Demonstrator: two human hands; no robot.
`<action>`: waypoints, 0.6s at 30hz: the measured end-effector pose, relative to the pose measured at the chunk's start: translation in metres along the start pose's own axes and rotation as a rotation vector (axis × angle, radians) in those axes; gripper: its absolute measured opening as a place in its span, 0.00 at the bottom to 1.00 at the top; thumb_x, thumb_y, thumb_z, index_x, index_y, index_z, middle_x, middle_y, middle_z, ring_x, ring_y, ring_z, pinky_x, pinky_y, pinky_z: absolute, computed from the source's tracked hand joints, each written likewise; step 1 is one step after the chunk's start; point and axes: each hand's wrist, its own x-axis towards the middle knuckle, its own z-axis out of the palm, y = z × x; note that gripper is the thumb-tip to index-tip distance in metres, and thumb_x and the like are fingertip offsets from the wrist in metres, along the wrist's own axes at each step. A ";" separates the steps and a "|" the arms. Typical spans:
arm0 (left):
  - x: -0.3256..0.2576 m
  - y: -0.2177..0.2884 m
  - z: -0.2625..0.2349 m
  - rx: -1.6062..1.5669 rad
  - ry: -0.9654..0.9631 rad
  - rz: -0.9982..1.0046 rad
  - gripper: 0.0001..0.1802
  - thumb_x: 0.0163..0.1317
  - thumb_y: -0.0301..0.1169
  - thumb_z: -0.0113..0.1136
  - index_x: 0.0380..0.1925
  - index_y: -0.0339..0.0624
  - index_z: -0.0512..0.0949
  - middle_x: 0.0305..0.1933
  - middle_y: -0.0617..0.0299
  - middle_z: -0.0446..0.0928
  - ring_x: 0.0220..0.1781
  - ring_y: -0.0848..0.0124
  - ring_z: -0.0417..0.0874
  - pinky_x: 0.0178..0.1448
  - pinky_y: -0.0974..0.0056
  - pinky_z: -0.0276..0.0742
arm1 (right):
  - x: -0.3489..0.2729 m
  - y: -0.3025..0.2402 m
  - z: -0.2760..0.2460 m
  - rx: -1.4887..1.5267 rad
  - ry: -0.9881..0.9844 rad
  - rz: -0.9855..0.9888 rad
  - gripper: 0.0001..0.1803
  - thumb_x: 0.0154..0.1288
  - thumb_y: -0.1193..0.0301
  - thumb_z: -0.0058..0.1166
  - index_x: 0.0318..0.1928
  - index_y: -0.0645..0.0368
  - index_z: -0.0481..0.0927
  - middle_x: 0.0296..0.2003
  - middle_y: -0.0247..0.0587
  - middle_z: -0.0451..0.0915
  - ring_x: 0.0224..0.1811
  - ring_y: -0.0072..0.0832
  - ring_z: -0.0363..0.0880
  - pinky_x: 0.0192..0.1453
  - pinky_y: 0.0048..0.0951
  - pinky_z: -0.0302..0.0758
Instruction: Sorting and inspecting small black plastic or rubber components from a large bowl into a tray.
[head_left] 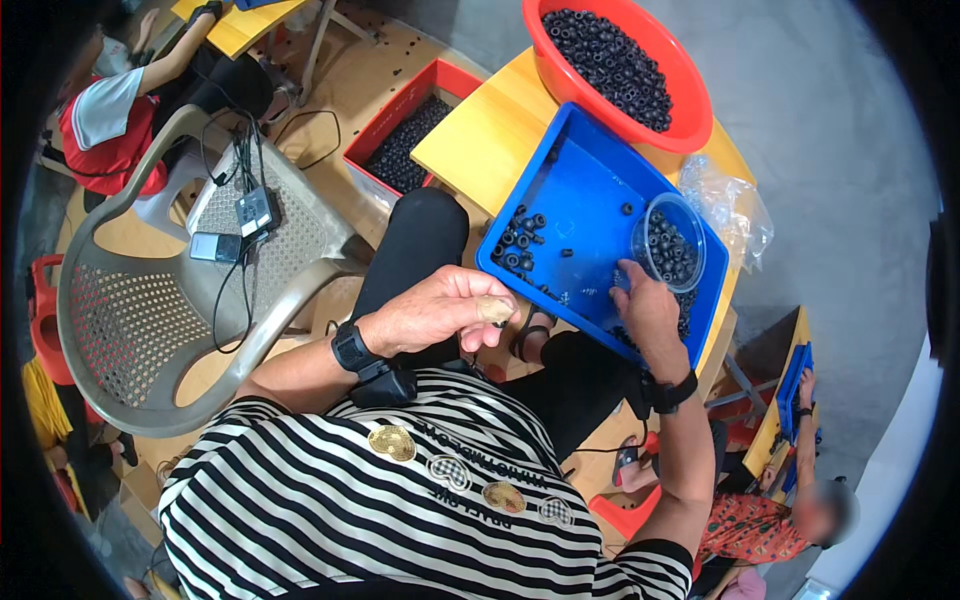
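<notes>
My left hand (pixel 450 312) is closed in a pinch in front of my lap, left of the blue tray (pixel 585 205). A tan covering wraps its thumb, and a small black part (pixel 501 323) shows at the fingertips. Over the tray's near right side, my right hand (pixel 648 312) reaches down with thumb and index finger apart, beside a clear round tub (pixel 640 240) of small black parts. Its other fingers are partly hidden. Loose black ring-shaped parts (pixel 517 240) lie at the tray's left end, and more small pieces lie under the right hand.
A red basin (pixel 695 125) full of black parts stands beyond the tray on the yellow table (pixel 480 125). Clear plastic wrap (pixel 735 210) lies at right. A red box (pixel 440 80) of parts is on the floor. A chair (pixel 130 330) at left holds cables. Other people sit nearby.
</notes>
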 end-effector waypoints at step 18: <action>0.005 -0.002 -0.005 -0.007 -0.002 0.031 0.12 0.66 0.35 0.53 0.38 0.37 0.78 0.23 0.67 0.76 0.19 0.84 0.71 0.25 0.79 0.68 | -0.006 0.005 0.008 0.411 0.138 -0.149 0.10 0.56 0.71 0.57 0.40 0.57 0.77 0.25 0.48 0.80 0.27 0.41 0.80 0.32 0.37 0.74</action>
